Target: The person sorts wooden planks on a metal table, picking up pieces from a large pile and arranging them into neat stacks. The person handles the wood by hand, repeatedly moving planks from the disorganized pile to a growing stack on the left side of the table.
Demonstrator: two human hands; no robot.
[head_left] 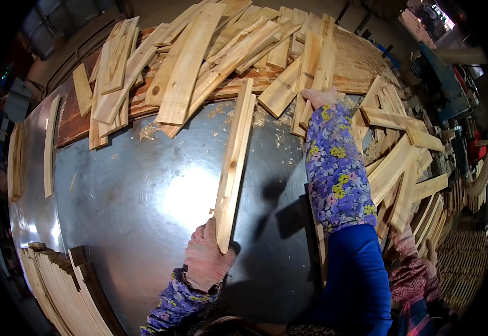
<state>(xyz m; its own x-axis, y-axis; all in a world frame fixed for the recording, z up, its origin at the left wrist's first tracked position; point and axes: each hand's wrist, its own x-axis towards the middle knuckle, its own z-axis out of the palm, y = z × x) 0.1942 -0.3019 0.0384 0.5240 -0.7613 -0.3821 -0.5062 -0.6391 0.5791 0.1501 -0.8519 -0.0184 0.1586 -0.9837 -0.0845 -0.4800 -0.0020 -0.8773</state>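
Note:
My left hand (207, 259), in a pale pink glove, is closed on the near end of a narrow wooden board (235, 168). This board lies lengthwise away from me on the metal tabletop (137, 196), and a long groove or seam runs along it. Stretched out to the far pile, my right hand (321, 97) is closed over a light wooden board (311, 61) among others. Its fingertips are partly hidden. Flowered purple sleeve covers (338, 162) show on both forearms.
Loose boards (191, 67) lie heaped across the far side on a reddish-brown panel (76, 126). More boards (392, 168) are jumbled at the right, where a co-worker's gloved hand (405, 244) touches one. Stacked strips (59, 285) stand at the near left. Sawdust (150, 132) is scattered about.

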